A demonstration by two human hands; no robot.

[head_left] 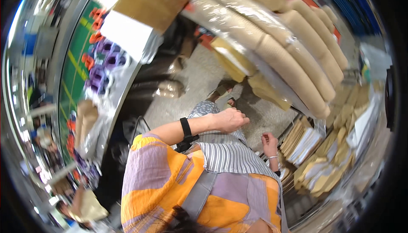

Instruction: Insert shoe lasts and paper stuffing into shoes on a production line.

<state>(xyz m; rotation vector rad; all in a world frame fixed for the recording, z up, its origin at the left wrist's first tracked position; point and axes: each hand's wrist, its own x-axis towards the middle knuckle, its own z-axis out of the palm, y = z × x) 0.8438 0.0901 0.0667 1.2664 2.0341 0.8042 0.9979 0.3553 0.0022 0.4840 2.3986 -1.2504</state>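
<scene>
My left hand (233, 119) hangs in front of my waist with its fingers curled into a loose fist and nothing visible in it. A black band (185, 128) circles that wrist. Lower and to the right, my right hand (269, 143) is raised near my side, its fingers half bent and apart, with no object in it. Both hands are slightly blurred and touch nothing I can see. Nearest to the right hand are stacked brown and white sheets (299, 141) in a crate. Beyond the hands lie long ribbed tan stacks (272, 41) wrapped in clear plastic.
Left stands a bench (131, 73) bearing purple and orange shoe-like pieces (102, 61), white sheets and a cardboard box (155, 1). Dark plastic-wrapped bundles (168, 88) sit beside it. Loose brown paper pieces (327, 165) fill the right side. A person (78, 203) is at lower left.
</scene>
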